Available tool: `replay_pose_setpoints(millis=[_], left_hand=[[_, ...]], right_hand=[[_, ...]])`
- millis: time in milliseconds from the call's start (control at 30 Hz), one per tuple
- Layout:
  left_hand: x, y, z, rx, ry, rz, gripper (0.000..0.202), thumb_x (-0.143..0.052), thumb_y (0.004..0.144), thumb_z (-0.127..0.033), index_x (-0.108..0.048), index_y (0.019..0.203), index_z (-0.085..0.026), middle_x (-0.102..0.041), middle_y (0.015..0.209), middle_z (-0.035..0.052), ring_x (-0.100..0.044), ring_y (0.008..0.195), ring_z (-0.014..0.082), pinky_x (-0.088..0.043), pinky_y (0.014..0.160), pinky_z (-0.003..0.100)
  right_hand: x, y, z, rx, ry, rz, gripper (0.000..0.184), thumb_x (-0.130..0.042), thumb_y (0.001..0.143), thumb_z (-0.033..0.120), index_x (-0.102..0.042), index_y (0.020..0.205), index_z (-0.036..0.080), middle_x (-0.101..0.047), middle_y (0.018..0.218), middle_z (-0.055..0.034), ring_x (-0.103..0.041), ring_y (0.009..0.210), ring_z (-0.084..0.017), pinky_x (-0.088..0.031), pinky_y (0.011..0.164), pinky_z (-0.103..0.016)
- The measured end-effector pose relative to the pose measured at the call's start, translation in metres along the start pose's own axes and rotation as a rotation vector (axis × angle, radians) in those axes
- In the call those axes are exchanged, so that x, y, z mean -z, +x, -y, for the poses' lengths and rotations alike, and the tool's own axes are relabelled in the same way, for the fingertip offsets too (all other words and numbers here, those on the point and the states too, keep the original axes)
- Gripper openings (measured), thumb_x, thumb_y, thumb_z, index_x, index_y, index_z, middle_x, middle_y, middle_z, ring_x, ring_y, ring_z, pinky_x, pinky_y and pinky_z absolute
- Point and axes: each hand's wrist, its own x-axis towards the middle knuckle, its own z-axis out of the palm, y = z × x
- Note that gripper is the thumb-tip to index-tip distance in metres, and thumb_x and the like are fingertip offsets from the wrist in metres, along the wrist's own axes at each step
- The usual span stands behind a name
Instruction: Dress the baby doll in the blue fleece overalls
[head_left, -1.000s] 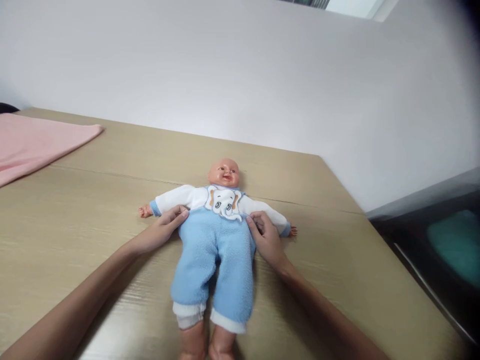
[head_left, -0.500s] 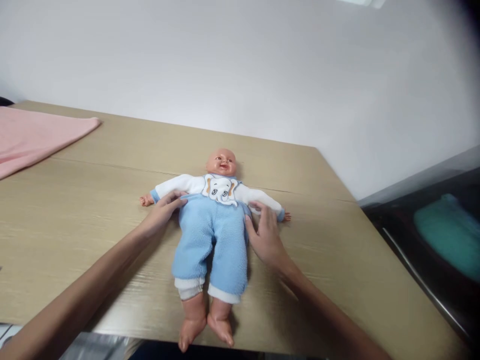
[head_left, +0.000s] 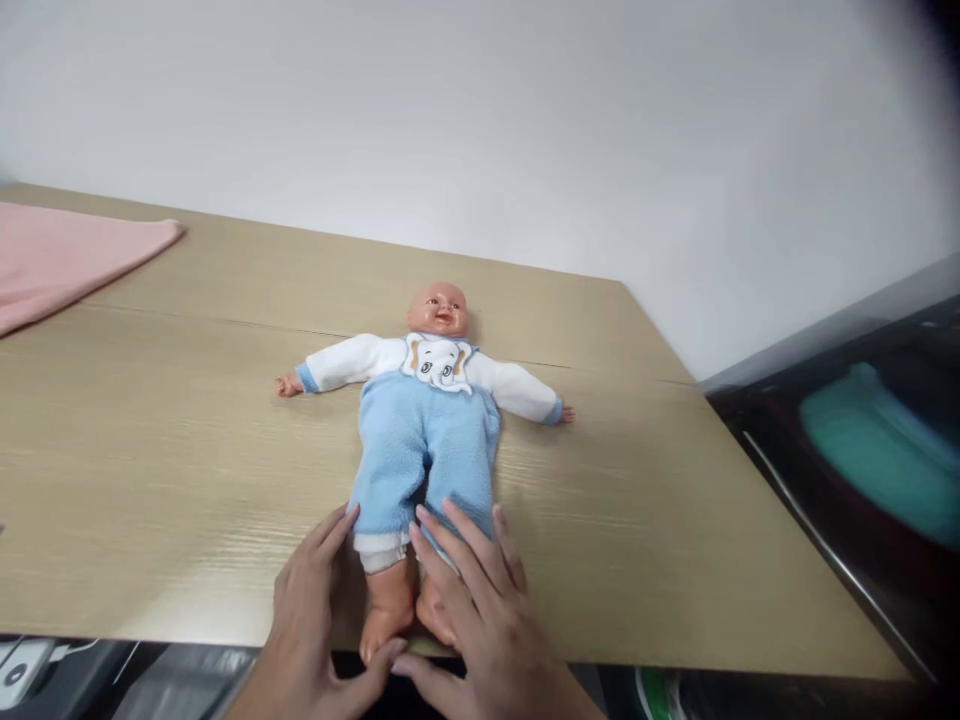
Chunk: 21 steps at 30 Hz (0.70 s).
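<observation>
Now, head view: the left hand (head_left: 304,600) and the right hand (head_left: 487,620) have slid down from the waist of the doll (head_left: 420,415) to its lower legs; the handling seems to have passed to the hem end, the chest left alone.
Left fingers: loosely curved, thumb set wide, tips at the outer edge of one trouser leg near its hem; no grip shows.
Right fingers: fanned wide over the other leg, partly hiding its foot; how firmly they press, I can't tell.
Doll: face-up on the desk (head_left: 637,480), arms flung out, feet at the near edge.
Clothes: fuzzy, fleecy blue trousers (head_left: 394,460), a soft white hem band (head_left: 381,550), plump white sleeves (head_left: 517,388) and a flat elephant patch (head_left: 437,362).
Skin: smooth, shiny, plastic-looking on the rounded head (head_left: 437,308).
Desk: pale, faintly grained, crossed by a seam.
Pink cloth (head_left: 67,245): soft, matt, tapering to a corner at far left.
</observation>
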Motion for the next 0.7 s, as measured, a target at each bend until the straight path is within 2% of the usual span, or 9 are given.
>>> replay_pose_setpoints(millis=[100,167,233,300,400,567,700], left_hand=[[0.004,-0.003,0.004,0.009,0.017,-0.014,0.104,-0.083,0.095,-0.052,-0.027,0.183,-0.041,-0.071,0.155,0.0198,-0.076,0.133,0.0496,-0.066,0.103,0.071],[0.006,-0.001,0.004,0.017,-0.009,-0.024,0.097,-0.082,0.096,-0.050,-0.032,0.179,-0.042,-0.075,0.149,0.0187,-0.079,0.128,0.0473,-0.068,0.099,0.068],[0.006,0.001,0.003,0.006,-0.027,-0.045,0.089,-0.083,0.096,-0.051,-0.040,0.173,-0.042,-0.078,0.144,0.0169,-0.081,0.122,0.0460,-0.069,0.094,0.066],[0.007,0.002,0.004,-0.013,-0.026,-0.054,0.077,-0.085,0.095,-0.053,-0.051,0.163,-0.043,-0.082,0.137,0.0133,-0.083,0.116,0.0444,-0.070,0.089,0.064],[0.008,0.004,0.007,-0.054,-0.020,-0.053,0.064,-0.087,0.096,-0.053,-0.060,0.152,-0.043,-0.086,0.129,0.0091,-0.086,0.110,0.0410,-0.072,0.086,0.060],[0.011,0.010,0.011,-0.100,-0.017,-0.093,0.055,-0.088,0.096,-0.058,-0.067,0.145,-0.040,-0.087,0.123,0.0092,-0.087,0.105,0.0389,-0.074,0.080,0.055],[0.011,0.010,0.015,-0.111,-0.011,-0.105,0.055,-0.088,0.095,-0.057,-0.068,0.142,-0.038,-0.086,0.122,0.0101,-0.087,0.103,0.0387,-0.076,0.079,0.055]], right_hand=[[-0.006,0.006,0.003,0.013,0.005,0.078,0.101,-0.082,0.105,0.057,-0.040,0.181,0.006,-0.059,0.178,-0.0180,-0.055,0.167,-0.040,-0.022,0.151,-0.059],[-0.010,0.008,0.005,-0.009,0.033,0.073,0.097,-0.082,0.107,0.054,-0.040,0.181,0.008,-0.064,0.174,-0.0166,-0.060,0.163,-0.038,-0.019,0.152,-0.058],[-0.016,0.009,0.007,-0.062,0.078,0.007,0.090,-0.083,0.107,0.051,-0.044,0.178,0.014,-0.075,0.162,-0.0140,-0.069,0.152,-0.036,-0.025,0.151,-0.059],[-0.022,0.009,0.009,-0.121,0.124,-0.076,0.079,-0.086,0.105,0.047,-0.051,0.171,0.019,-0.083,0.146,-0.0118,-0.078,0.139,-0.036,-0.036,0.147,-0.063],[-0.028,0.009,0.010,-0.161,0.158,-0.173,0.063,-0.090,0.101,0.042,-0.061,0.154,0.024,-0.087,0.126,-0.0090,-0.083,0.121,-0.037,-0.048,0.139,-0.068],[-0.035,0.009,0.009,-0.146,0.157,-0.229,0.047,-0.089,0.097,0.030,-0.068,0.138,0.029,-0.087,0.110,-0.0038,-0.085,0.112,-0.035,-0.052,0.135,-0.069],[-0.037,0.005,0.006,-0.117,0.130,-0.240,0.048,-0.092,0.094,0.036,-0.068,0.135,0.028,-0.086,0.109,-0.0038,-0.085,0.110,-0.035,-0.049,0.136,-0.065]])
